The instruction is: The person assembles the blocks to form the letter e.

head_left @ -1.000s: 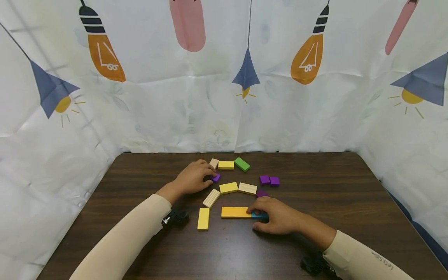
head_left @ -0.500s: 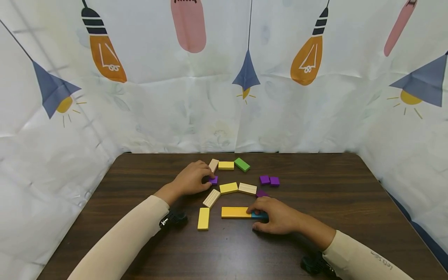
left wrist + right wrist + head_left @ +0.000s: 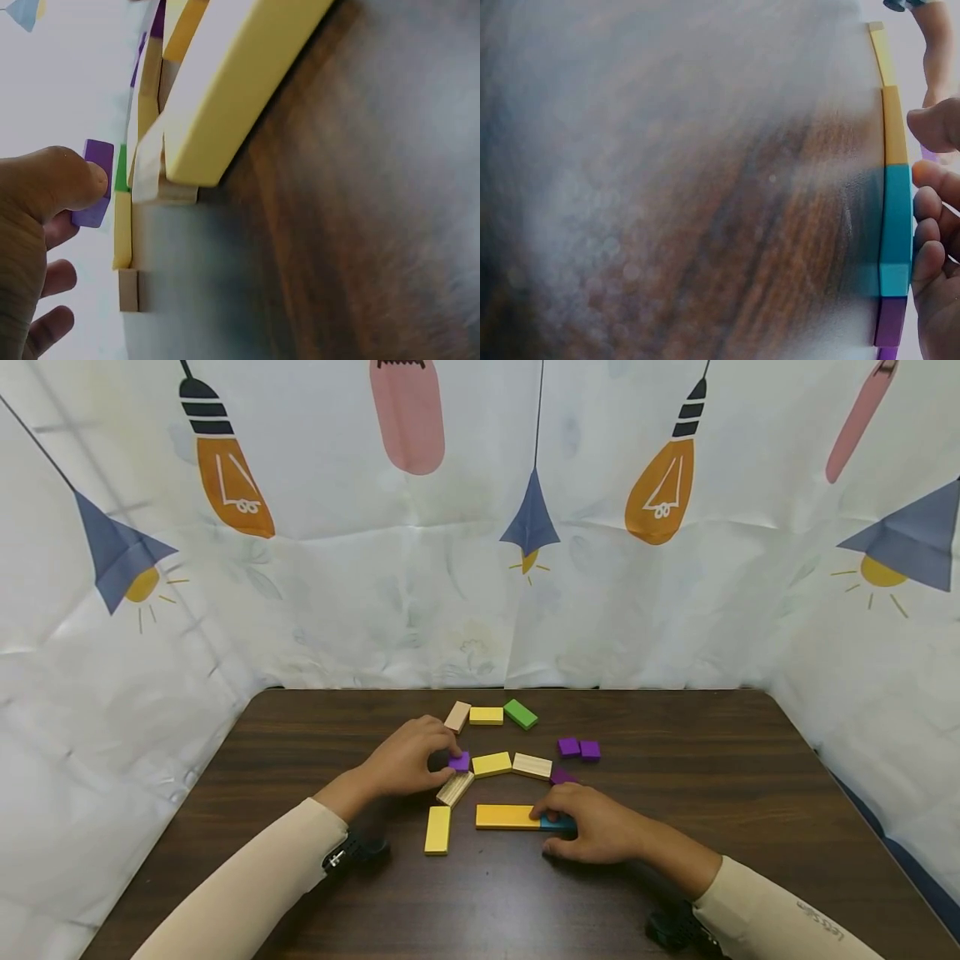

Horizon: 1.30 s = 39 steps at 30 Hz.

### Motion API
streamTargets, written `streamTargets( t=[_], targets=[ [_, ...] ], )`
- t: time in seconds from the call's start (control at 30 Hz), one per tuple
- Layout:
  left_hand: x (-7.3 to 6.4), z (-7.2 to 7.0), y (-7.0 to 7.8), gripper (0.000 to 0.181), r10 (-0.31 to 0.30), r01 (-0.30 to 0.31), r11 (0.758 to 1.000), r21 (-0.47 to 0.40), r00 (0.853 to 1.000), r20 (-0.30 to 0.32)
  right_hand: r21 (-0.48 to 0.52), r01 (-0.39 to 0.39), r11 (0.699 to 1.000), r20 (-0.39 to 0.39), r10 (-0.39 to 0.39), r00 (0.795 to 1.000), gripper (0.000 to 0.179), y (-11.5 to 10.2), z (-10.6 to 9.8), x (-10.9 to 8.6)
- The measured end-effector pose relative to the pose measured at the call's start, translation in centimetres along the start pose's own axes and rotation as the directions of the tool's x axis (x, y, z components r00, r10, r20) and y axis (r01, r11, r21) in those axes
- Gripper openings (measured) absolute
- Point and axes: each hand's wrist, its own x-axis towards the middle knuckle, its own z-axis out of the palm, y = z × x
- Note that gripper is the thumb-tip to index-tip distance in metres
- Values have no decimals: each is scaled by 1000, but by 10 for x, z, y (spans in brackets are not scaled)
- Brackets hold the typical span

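Between thumb and finger, my left hand [image 3: 408, 758] pinches a small purple block [image 3: 459, 762]. In the left wrist view that purple block [image 3: 90, 217] is raised off the table. Below it in the head view, a pale wooden block [image 3: 455, 790] slants against a yellow block [image 3: 437, 832]. To its right, another yellow block [image 3: 491, 765] meets a second wooden block [image 3: 532, 766]. My right hand [image 3: 600, 823] lies over a blue block [image 3: 549, 826] set end to end with an orange block [image 3: 504, 817]. Its fingers are loosely bent beside the blue block [image 3: 897, 217], without a visible grip.
At the table's back stand a tan block [image 3: 457, 717], a yellow block [image 3: 486, 716] and a green block [image 3: 521, 714]. Two purple blocks [image 3: 579, 749] sit side by side at the right. Another purple block [image 3: 562, 776] is partly behind my right hand. A patterned cloth [image 3: 337, 593] surrounds the dark table [image 3: 697, 760].
My left hand has come nearer with the purple block, from beside the tan block to just above the slanted wooden one. The block has turned straighter. My right hand has stayed put.
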Motion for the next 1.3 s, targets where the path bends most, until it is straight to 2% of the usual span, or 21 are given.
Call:
streamTargets(
  t=[0.43, 0.63, 0.97, 1.3],
  targets=[
    [-17, 3, 20, 16, 122, -123, 992, -36, 992, -28, 7, -21, 1000, 17, 21, 1000, 35, 3, 2, 0],
    [-22, 4, 29, 18, 136, -136, 989, -64, 991, -2, 9, -31, 999, 19, 31, 999, 35, 3, 1, 0],
    [-29, 11, 33, 17, 170, -170, 984, -54, 985, -10, 5, -21, 1000, 14, 20, 1000, 34, 2, 0, 0],
    [-30, 14, 37, 17, 163, -163, 986, -29, 987, 13, -2, -16, 1000, 7, 16, 1000, 35, 3, 1, 0]
  ],
)
